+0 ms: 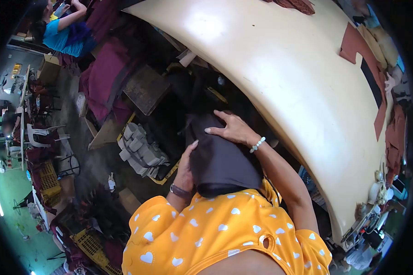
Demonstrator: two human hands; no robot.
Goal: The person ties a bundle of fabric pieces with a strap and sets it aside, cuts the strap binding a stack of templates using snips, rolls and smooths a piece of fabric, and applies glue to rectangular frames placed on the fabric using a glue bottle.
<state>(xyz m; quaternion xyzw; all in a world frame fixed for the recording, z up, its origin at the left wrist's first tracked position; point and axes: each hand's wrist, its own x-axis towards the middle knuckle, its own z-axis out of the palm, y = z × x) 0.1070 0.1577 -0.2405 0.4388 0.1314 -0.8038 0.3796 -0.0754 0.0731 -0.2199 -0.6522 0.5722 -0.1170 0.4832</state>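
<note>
A dark cloth [222,158] lies folded against my front, below my chest. My left hand [186,166] is at its left edge, thumb on top and the other fingers hidden behind the cloth or my palm. My right hand [234,128] rests on the upper right part of the cloth, its fingers spread and pointing left. Both hands are beside the long cream table [280,68], not on it.
Grey bundles [140,149] lie on the floor to the left, near a brown board [147,89] and maroon cloth [103,75]. Reddish-brown pieces [369,78] lie along the table's far right. A person in blue [66,36] is at the upper left.
</note>
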